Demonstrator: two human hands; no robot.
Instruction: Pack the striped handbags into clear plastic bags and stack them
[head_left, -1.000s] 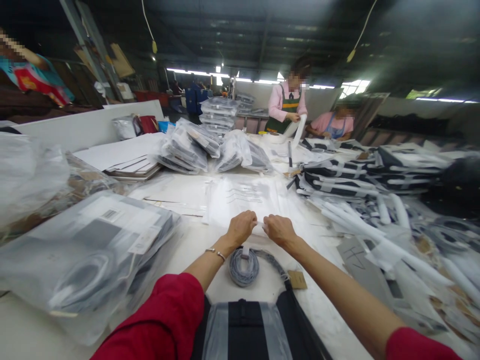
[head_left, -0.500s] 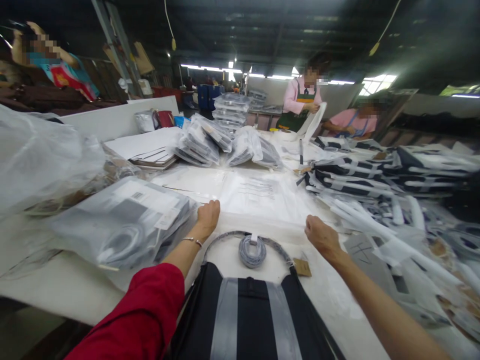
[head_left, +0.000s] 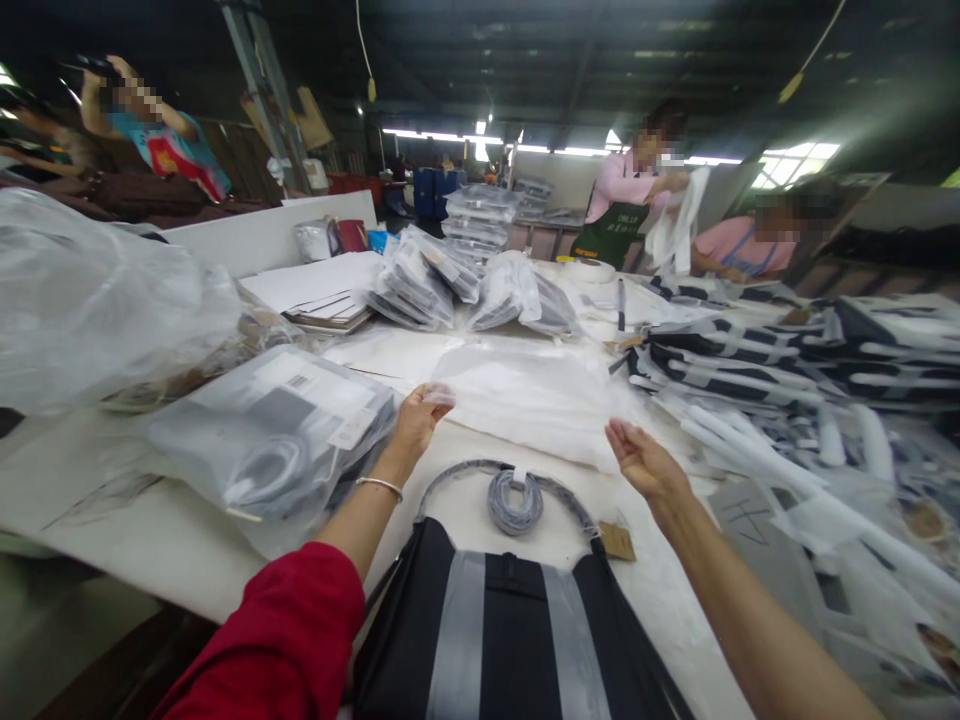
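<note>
A clear plastic bag point(head_left: 525, 395) lies spread on the white table in front of me, its near edge slightly rippled. At its left corner is my left hand point(head_left: 421, 415), fingers stretched out and apart; they are a little blurred against the plastic. My right hand point(head_left: 637, 455) is open beside the bag's right end, palm partly turned inward, holding nothing. Below, between my forearms, lies a black bag point(head_left: 517, 630) with grey stripes. Its covered handle point(head_left: 450, 470) arches up toward the plastic, with a coiled grey strap point(head_left: 515, 503) inside the arch and a brown tag point(head_left: 616, 541) at its right.
A plastic-wrapped bag point(head_left: 262, 430) lies at my left by a heap of clear plastic point(head_left: 97, 300). Wrapped packs point(head_left: 412, 280) and white sheets point(head_left: 322, 285) are stacked behind. Black-and-grey bags point(head_left: 720, 350) pile up at right. Two co-workers in pink stand beyond the table.
My closed hands have opened. Printed text on the plastic in the middle no longer shows, and its near edge has come closer. A co-worker at the back has raised a white strip.
</note>
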